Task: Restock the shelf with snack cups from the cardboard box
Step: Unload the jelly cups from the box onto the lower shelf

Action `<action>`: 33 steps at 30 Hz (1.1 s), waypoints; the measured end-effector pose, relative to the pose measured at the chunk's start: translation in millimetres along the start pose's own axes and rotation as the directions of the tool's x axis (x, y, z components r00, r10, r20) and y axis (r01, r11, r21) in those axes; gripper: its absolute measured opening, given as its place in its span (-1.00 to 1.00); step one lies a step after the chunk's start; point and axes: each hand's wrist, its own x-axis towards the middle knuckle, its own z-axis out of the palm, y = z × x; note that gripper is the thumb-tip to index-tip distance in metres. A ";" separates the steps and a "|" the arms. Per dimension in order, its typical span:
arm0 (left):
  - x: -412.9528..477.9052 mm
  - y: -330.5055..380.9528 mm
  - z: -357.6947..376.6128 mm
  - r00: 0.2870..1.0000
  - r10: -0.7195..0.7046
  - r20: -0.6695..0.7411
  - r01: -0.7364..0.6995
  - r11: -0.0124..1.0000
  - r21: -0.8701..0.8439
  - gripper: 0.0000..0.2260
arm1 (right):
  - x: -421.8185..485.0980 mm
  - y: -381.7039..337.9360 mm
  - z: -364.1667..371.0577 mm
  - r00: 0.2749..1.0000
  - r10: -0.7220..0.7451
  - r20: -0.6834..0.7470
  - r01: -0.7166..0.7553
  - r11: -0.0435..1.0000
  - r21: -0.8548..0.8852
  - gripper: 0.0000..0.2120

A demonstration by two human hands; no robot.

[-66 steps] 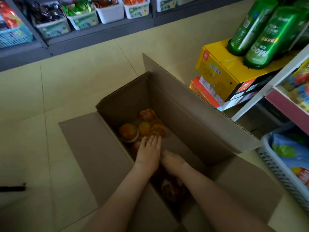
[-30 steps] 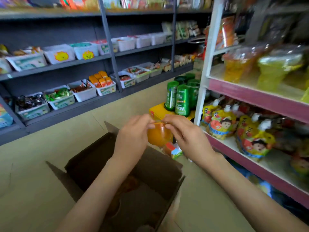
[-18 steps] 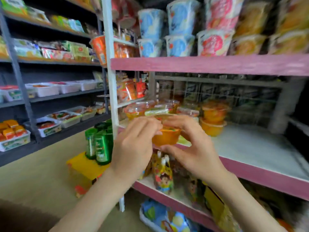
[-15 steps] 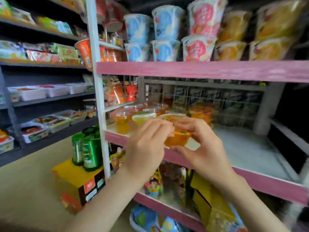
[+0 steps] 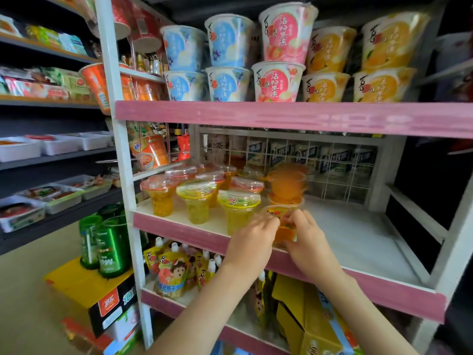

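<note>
Head view, facing a white-framed rack.

Gripped between both hands at the front of the pink-edged shelf: one orange cup, upright, clear lid on top. Left hand on the cup's left side, fingers curled, tips pinching at the rim. Right hand on the cup's right side, fingers and thumb bent round rim and wall in the same way. Low over the white board, just behind the front lip. Resting on it or not: impossible to tell, with the base hidden by fingers.

Just left of the cup, close to the left hand: a yellow cup. Farther left a second yellow one, then a red-lidded one. More lidded cups in rows behind these.

Directly behind the held cup: a stack of orange cups, blurred, in front of a wire grid.

On the shelf above, two high: blue tubs, pink tubs, orange tubs.

On the shelf below: spouted pouches and yellow cartons.

On the floor left of the rack: green cans standing on a yellow box. Beyond, grey shelving with white trays.
</note>
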 end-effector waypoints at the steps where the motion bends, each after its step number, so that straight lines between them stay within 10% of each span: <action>1: 1.0 -0.2 -1.3 1.000 0.004 0.020 -0.004 1.000 -0.012 -0.88 | 1.6 -1.4 0.6 1.000 0.008 0.008 -0.007 1.000 -0.005 -0.68; 6: -13.9 -1.0 -19.6 0.999 0.021 0.040 -0.019 0.998 -0.065 -0.75 | -2.1 -11.1 -3.0 0.999 -0.003 0.050 0.011 0.988 -0.153 -0.81; 11: -81.6 -16.1 -77.9 0.996 0.085 -0.008 -0.085 0.985 -0.147 -0.78 | -29.9 -50.0 -6.1 0.953 -0.211 -0.217 0.103 0.900 -0.424 -0.68; 20: -279.8 -98.9 -173.3 0.950 -0.306 0.058 0.295 0.943 0.152 -0.81 | -118.3 -213.4 160.7 0.809 -0.587 -0.014 0.583 0.800 0.142 -0.65; 33: -462.6 -167.2 -236.0 0.540 -0.793 0.283 0.708 0.609 0.357 -0.54 | -227.2 -280.1 296.4 0.523 -0.704 0.480 0.685 0.683 0.255 -0.15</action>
